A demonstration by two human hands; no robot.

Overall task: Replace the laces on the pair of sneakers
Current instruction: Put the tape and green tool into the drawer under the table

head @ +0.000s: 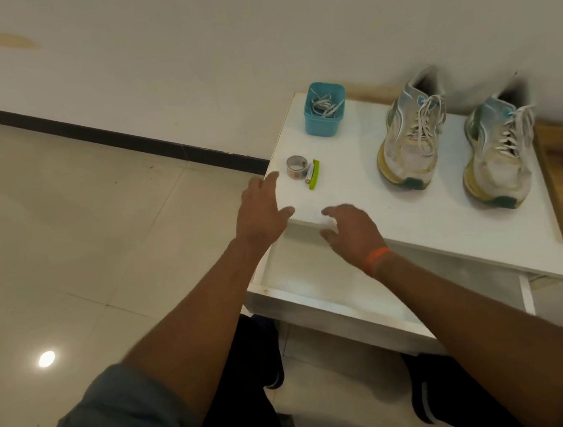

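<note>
A: From the head view, where does the job stand?

B: At the very start, I judge. Both sneakers sit laced on the white table (359,219), the left sneaker (410,139) nearer the middle and the right sneaker (500,157) beside it toward the wooden edge, toes pointing at the person. The left hand (261,212) lies at the table's near corner with its grip spread, holding nothing. The right hand (354,232) hovers at the front edge, fingers loosely open, also empty.

A: How should the first step go?

B: Pull one shoe close, loosen the knot, then draw the old lace out eyelet by eyelet from the top down, not in one yank. Keep the other shoe parked so the pairs don't mix.

A: And the count?

B: Two sneakers. One teal cup (324,110) at the back corner with the spare laces (323,105) tangled inside; how many, I cannot tell. One tape roll (296,167), and one green-and-white tool (313,174) touching it, just beyond the left hand's fingers.
</note>
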